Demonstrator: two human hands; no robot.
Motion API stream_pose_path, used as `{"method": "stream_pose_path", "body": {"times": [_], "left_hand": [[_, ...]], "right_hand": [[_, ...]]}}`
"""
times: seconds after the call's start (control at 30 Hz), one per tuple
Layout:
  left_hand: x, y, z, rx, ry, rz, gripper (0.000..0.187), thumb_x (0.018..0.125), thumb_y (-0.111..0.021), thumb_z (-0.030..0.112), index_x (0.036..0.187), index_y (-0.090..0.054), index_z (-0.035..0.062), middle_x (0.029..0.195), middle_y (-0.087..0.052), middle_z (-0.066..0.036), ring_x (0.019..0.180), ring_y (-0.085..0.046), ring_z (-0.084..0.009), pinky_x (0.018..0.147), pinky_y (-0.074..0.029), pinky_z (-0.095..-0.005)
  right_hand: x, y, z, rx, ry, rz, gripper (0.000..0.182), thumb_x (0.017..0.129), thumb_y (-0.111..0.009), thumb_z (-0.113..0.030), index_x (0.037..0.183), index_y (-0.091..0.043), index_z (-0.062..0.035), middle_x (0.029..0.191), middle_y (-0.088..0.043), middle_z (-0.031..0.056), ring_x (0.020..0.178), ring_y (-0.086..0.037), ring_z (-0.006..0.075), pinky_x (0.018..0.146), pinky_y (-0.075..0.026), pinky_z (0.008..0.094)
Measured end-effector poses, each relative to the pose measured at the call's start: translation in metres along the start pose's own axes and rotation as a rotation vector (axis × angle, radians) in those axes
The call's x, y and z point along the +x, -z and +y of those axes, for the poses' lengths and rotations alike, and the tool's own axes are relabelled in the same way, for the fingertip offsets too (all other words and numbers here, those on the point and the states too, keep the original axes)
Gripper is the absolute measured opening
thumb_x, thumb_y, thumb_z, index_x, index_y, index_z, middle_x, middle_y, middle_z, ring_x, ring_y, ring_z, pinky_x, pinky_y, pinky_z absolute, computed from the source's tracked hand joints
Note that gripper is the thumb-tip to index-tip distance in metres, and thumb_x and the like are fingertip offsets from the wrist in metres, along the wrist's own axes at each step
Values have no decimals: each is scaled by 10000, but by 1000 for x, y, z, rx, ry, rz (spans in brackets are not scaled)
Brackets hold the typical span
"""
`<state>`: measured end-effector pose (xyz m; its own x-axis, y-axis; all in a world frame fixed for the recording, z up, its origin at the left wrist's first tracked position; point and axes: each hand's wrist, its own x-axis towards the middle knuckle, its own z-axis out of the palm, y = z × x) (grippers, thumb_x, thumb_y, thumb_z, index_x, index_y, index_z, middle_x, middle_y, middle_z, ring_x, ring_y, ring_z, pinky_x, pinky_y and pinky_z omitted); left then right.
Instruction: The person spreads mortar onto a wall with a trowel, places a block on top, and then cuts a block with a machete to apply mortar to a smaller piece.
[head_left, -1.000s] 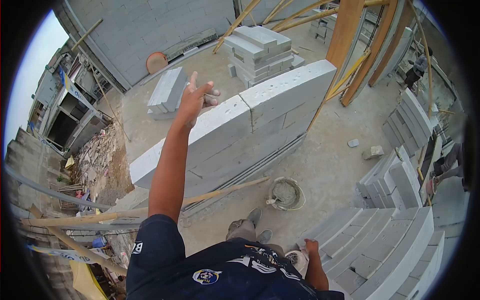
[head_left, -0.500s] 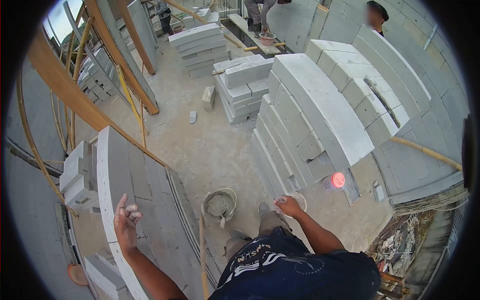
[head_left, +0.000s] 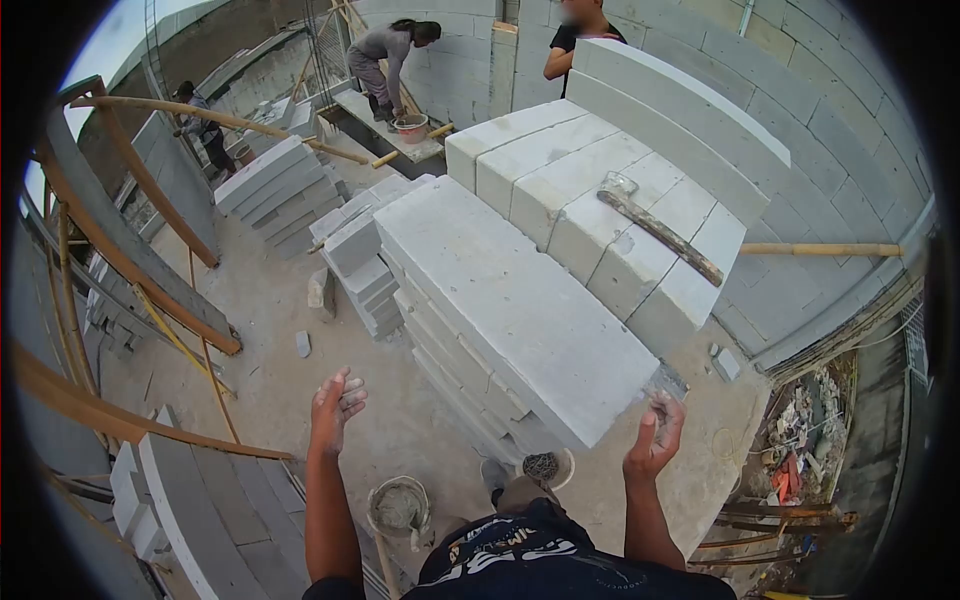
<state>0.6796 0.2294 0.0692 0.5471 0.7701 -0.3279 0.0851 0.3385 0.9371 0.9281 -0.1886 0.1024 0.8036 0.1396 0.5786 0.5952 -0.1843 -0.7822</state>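
My right hand (head_left: 656, 440) is raised, fingers loosely bent and apart, beside the near right corner of the long pale concrete block (head_left: 510, 285) on top of the stack. Nothing shows in its palm. Held up over the floor to the left of that stack, my left hand (head_left: 338, 405) has its fingers partly bent and holds nothing. Below, near my feet, stands a bucket of wet mortar (head_left: 398, 507). A second bucket (head_left: 563, 470) with dark contents sits between my feet and the stack.
A long-handled tool (head_left: 660, 230) lies across the blocks behind. One person (head_left: 385, 65) bends over a red bucket (head_left: 411, 127); another (head_left: 590, 28) stands behind the stack, a third (head_left: 205, 130) at far left. Left of me is a low block wall (head_left: 215, 500); rubble (head_left: 805, 430) lies right.
My view has turned right, toward the block stack. My right hand has risen to the top block's corner and its fingers have loosened. My left hand has moved away from the low wall.
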Motion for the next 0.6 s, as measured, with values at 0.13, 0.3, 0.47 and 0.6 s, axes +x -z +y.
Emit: {"method": "stream_pose_path", "body": {"times": [0.13,0.3,0.47,0.6], "left_hand": [[78,-77,37,-44,-105,-44,678,976,-548,515,1438,-447,28,1231,-605,-146,1027,-632,-224,894,-511,-353],[179,-115,63,19,-235,127,772,971,-494,602,1470,-409,19,1373,-525,-200,1251,-514,-301,988,-447,-414],[300,-109,55,77,-320,113,836,974,-444,646,1470,-391,-24,1428,-497,-182,1299,-482,-294,1078,-376,-405],[331,-126,49,-52,-381,18,798,999,-401,626,1429,-425,-45,1392,-524,-163,1266,-508,-264,1090,-363,-363]], "right_hand": [[6,-6,43,92,-299,22,666,1014,-426,-420,1469,-318,55,1421,-435,218,1328,-416,309,1138,-274,432],[-9,-48,50,101,-254,15,847,998,-318,-583,1541,-167,49,1504,-318,248,1380,-362,348,1155,-236,466],[-22,-69,57,105,-324,149,923,973,-303,-646,1554,-128,50,1544,-263,247,1402,-336,362,1158,-231,481],[-32,-68,63,333,-432,177,932,964,-334,-652,1565,-123,28,1557,-254,228,1412,-328,342,1160,-249,467]]}}
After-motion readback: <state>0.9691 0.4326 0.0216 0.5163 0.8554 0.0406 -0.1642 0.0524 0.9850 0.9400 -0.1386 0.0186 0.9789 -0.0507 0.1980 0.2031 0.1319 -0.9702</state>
